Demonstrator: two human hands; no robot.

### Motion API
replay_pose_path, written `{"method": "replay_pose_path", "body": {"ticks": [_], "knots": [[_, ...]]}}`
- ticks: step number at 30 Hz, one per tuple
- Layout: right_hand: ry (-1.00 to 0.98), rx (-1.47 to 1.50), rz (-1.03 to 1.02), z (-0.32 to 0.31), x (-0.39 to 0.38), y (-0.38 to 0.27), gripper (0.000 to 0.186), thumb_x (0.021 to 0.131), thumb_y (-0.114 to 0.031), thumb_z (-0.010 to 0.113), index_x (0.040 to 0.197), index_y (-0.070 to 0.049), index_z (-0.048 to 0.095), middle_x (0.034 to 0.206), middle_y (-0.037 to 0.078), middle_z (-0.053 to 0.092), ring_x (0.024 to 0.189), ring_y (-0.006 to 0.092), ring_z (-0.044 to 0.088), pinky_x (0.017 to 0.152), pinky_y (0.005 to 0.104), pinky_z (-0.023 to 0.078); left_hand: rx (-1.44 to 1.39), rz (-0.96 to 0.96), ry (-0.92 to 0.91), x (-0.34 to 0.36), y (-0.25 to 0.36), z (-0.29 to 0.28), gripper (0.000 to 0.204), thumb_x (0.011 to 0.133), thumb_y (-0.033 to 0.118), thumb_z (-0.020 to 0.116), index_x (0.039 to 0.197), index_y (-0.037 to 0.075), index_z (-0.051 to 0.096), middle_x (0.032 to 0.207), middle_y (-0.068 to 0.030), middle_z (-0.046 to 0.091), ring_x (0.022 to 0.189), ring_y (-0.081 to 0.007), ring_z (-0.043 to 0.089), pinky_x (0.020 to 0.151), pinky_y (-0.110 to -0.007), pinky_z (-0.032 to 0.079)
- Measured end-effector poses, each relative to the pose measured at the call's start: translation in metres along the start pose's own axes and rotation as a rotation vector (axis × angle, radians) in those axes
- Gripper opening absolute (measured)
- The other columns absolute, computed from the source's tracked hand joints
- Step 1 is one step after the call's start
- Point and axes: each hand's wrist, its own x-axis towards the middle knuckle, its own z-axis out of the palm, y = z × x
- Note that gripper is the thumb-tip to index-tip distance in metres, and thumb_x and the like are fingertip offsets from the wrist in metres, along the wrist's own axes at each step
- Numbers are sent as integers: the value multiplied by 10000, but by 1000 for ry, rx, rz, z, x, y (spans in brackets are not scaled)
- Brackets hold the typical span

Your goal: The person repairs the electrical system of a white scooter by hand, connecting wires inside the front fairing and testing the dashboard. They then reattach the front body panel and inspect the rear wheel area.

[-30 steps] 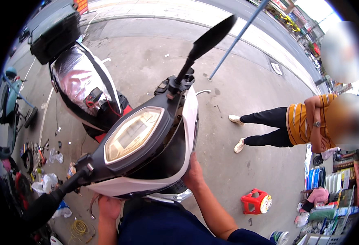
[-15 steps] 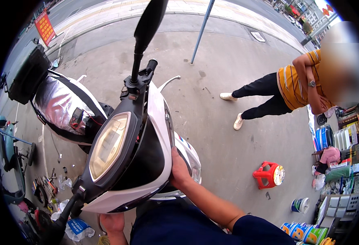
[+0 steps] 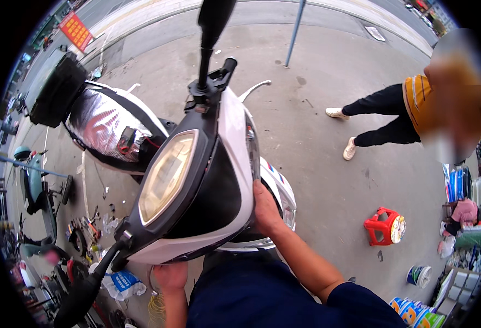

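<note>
A white and black scooter's front handlebar cover (image 3: 218,199) is directly before me, beside the dashboard (image 3: 166,177) with its clear display. My right hand (image 3: 266,212) is on the cover's right side, its fingertips hidden behind the edge. Under the cover's lower left edge, my left hand (image 3: 169,276) reaches up with its fingers mostly out of sight. A curved metal lever (image 3: 152,279) shows beside that hand. The black mirror (image 3: 214,27) and a bare grip (image 3: 229,64) rise at the far end of the handlebar. A silver sheet (image 3: 101,117) covers the seat, and a small red-and-black device (image 3: 125,140) lies there.
To the right stand a red stool (image 3: 377,227) and a person (image 3: 415,98) in dark trousers. Paint buckets (image 3: 418,276) and shop goods line the right edge. Tools (image 3: 84,232), a white and blue bag (image 3: 123,284) and parked scooters are at left. A blue pole (image 3: 295,35) stands beyond.
My view has swung left, so the scene sits further right. The gap between the front cover and the dashboard looks narrower. Both hands remain at the cover.
</note>
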Motion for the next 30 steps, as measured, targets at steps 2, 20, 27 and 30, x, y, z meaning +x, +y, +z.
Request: {"method": "replay_pose_path", "body": {"ticks": [2, 20, 27, 30], "knots": [[11, 15, -36, -7, 0, 11, 452, 1014, -394, 390, 1224, -7, 493, 1106, 83, 566, 996, 150, 490, 904, 301, 398, -126, -13, -31, 5, 0, -3, 374, 905, 289, 497, 1188, 62, 591, 1235, -99, 600, 1186, -263, 521, 1094, -445, 297], [-98, 95, 36, -6, -10, -7, 645, 977, -516, 367, 1394, -24, 360, 1406, 143, 438, 1292, 292, 423, 1102, 438, 303, -260, -55, -57, 12, -2, 12, 475, 931, 352, 446, 1290, 49, 520, 1299, -134, 552, 1205, -314, 506, 1054, -470, 352], [-203, 46, 32, -9, -20, -4, 676, 975, -529, 346, 1420, -22, 298, 1436, 163, 391, 1308, 325, 400, 1099, 478, 299, -323, -41, -91, 14, -2, 2, 445, 937, 335, 434, 1247, 38, 554, 1256, -138, 585, 1178, -318, 532, 1042, -460, 370], [-248, 49, 39, -6, -21, 0, 680, 973, -534, 341, 1421, -24, 296, 1440, 169, 382, 1315, 328, 392, 1096, 494, 299, -332, -17, -71, 17, 0, 4, 434, 940, 337, 423, 1214, 38, 578, 1234, -136, 601, 1165, -315, 543, 1038, -458, 374]]}}
